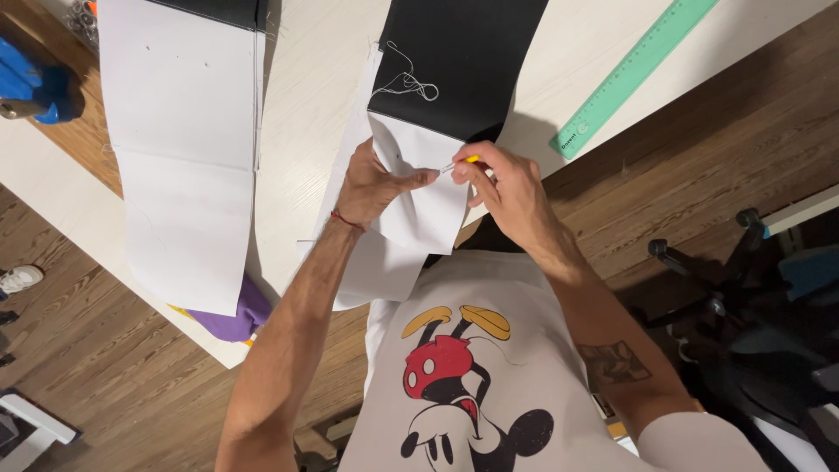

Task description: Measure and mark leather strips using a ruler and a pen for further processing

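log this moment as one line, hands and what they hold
left hand: pinching white fabric flap | right hand: holding yellow-handled tool, tip at flap | black fabric above | green ruler right

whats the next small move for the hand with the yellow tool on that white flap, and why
Probably ease the tool's tip a little further along the seam. The right hand pinches the small yellow-handled tool with its tip at the edge of the white fabric flap, which the left hand holds flat. Loose thread lies on the black fabric above, so stitches seem to be coming out.
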